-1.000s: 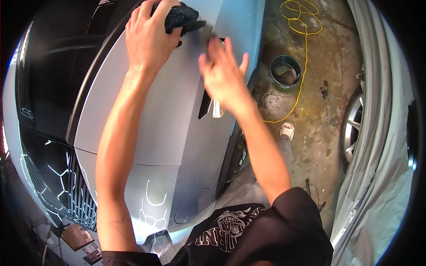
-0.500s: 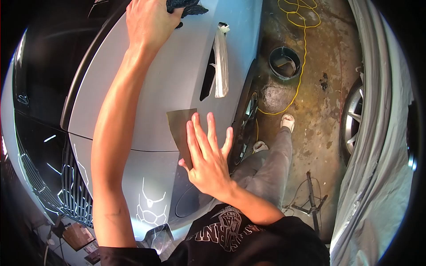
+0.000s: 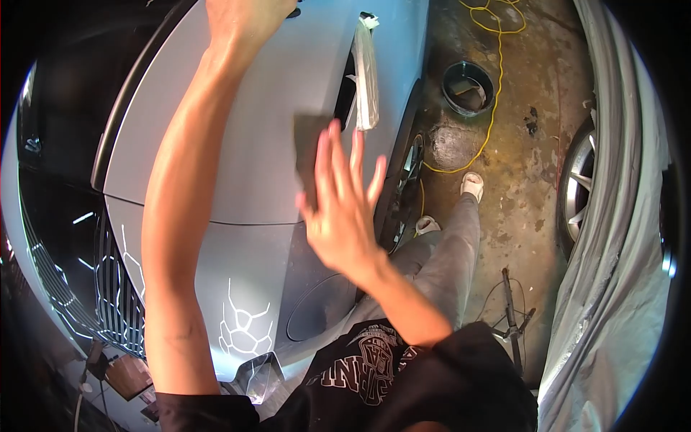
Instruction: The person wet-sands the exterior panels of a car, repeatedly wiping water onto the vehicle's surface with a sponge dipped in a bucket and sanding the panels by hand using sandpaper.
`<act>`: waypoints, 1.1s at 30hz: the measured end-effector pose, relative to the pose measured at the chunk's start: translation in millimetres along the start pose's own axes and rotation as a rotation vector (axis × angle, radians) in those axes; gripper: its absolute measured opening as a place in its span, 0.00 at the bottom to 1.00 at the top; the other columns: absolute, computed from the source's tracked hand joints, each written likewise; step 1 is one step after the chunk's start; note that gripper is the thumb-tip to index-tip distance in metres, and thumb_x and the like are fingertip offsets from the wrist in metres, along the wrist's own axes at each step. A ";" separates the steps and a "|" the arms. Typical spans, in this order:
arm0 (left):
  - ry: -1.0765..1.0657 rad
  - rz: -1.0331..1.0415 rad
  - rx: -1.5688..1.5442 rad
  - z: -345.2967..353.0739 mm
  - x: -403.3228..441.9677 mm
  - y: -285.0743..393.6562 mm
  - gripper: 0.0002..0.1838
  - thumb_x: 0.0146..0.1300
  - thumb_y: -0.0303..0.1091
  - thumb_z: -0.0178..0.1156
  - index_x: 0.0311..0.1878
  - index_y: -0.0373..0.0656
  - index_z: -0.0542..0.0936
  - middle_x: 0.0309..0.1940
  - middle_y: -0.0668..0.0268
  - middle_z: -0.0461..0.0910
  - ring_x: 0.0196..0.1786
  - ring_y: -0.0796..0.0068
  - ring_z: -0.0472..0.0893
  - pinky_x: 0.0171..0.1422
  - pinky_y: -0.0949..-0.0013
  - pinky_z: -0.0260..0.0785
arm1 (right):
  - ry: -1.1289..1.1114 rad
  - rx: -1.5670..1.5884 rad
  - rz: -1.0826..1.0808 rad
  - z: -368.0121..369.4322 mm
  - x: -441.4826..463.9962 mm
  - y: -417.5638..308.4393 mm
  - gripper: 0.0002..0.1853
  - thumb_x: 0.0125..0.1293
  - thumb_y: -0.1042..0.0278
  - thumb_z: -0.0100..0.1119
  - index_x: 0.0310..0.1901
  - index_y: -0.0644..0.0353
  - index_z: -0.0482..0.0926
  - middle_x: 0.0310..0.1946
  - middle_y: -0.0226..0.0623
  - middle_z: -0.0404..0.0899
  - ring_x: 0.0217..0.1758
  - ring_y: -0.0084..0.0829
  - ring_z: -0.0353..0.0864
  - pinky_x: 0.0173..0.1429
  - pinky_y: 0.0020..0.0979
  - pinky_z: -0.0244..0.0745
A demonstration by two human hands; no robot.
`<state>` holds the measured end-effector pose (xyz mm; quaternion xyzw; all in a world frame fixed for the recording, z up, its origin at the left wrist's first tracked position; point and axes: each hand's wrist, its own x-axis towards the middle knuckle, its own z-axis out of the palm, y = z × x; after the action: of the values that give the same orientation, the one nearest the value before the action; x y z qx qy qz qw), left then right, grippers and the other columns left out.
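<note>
While our right hand [image 3: 340, 219] is lying open and splayed over a thin, dark brown, rectangular sheet [image 3: 308, 147] on the matte grey car panel [image 3: 259, 144], our left hand [image 3: 248, 16] is meeting the upper edge of view, cut off there, leaving us unable to tell its grip. Just ahead of the right hand, a long, whitish, wrapped door handle [image 3: 367, 83] is lying beside a narrow black recess [image 3: 347, 93]. Farther right, we are seeing a round black bucket [image 3: 469, 70] on stained concrete floor [image 3: 515, 194], near a yellow cord [image 3: 499, 79].
</note>
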<state>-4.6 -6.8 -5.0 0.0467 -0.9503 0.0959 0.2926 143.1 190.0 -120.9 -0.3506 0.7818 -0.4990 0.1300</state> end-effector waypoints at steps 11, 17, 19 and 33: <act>-0.040 -0.034 0.000 -0.5 -1.2 3.3 0.20 0.48 0.20 0.70 0.46 0.44 0.81 0.47 0.60 0.78 0.53 0.56 0.75 0.59 0.58 0.68 | -0.113 0.069 -0.029 -8.5 -33.2 -20.3 0.45 0.66 0.57 0.60 0.79 0.62 0.47 0.81 0.47 0.41 0.83 0.54 0.40 0.76 0.70 0.28; -0.052 -0.031 0.033 2.2 1.7 1.1 0.19 0.49 0.21 0.70 0.46 0.44 0.81 0.47 0.61 0.78 0.53 0.57 0.75 0.59 0.58 0.69 | 0.008 0.069 -0.047 5.8 -5.5 7.3 0.46 0.65 0.55 0.59 0.79 0.61 0.48 0.81 0.44 0.43 0.84 0.52 0.40 0.76 0.71 0.26; -0.062 -0.044 -0.013 2.2 -0.1 3.7 0.19 0.49 0.21 0.70 0.47 0.44 0.81 0.47 0.60 0.78 0.54 0.57 0.75 0.59 0.58 0.69 | -0.071 0.131 -0.026 4.5 -38.7 -1.3 0.45 0.66 0.53 0.58 0.79 0.59 0.49 0.81 0.41 0.45 0.84 0.48 0.41 0.76 0.71 0.27; -0.017 0.008 -0.014 6.3 -0.3 -1.6 0.19 0.49 0.21 0.69 0.47 0.43 0.81 0.47 0.59 0.78 0.53 0.56 0.77 0.58 0.59 0.70 | 0.265 0.551 0.269 0.7 -19.9 112.4 0.28 0.74 0.68 0.46 0.72 0.72 0.60 0.74 0.52 0.62 0.81 0.46 0.54 0.82 0.42 0.45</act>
<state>-7.5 -9.6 -10.0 0.0414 -0.9536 0.0899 0.2845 110.8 231.8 -222.1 -0.1280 0.6670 -0.7111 0.1820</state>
